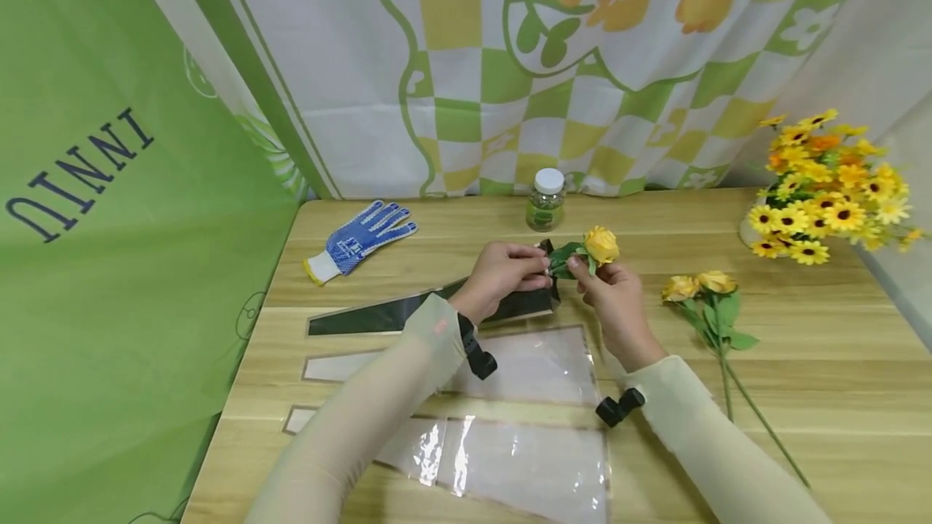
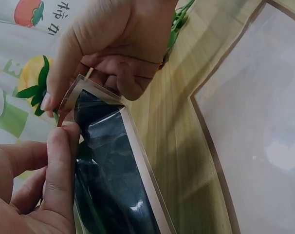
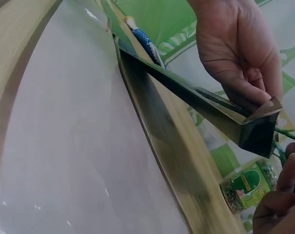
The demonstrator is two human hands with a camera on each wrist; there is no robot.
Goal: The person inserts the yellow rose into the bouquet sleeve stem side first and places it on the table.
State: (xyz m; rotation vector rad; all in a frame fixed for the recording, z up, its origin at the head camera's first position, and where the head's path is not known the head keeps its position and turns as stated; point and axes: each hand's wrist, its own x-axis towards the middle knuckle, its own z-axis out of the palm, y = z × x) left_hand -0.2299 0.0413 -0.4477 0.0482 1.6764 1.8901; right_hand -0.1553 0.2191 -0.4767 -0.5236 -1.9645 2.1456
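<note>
My left hand (image 1: 501, 277) pinches the wide, open end of a dark flower sleeve (image 1: 386, 315) with a pale gold border. In the left wrist view, the sleeve's mouth gapes beside my left fingers (image 2: 60, 161). My right hand (image 1: 619, 310) pinches a yellow rose (image 1: 601, 245) just below its bloom, right at that mouth. Green leaves (image 1: 564, 257) gather between the two hands. From the right wrist side, green stems (image 3: 287, 134) show at the sleeve's end; most of the stem is hidden by the sleeve and hands.
Two clear sleeves (image 1: 539, 362) lie nearer me, one below the other. Two yellow roses (image 1: 699, 288) rest on the right of the wooden table (image 1: 823, 306). Behind stand a white-lidded jar (image 1: 546, 200) and a pot of yellow flowers (image 1: 830, 192). A blue glove (image 1: 364, 237) lies back left.
</note>
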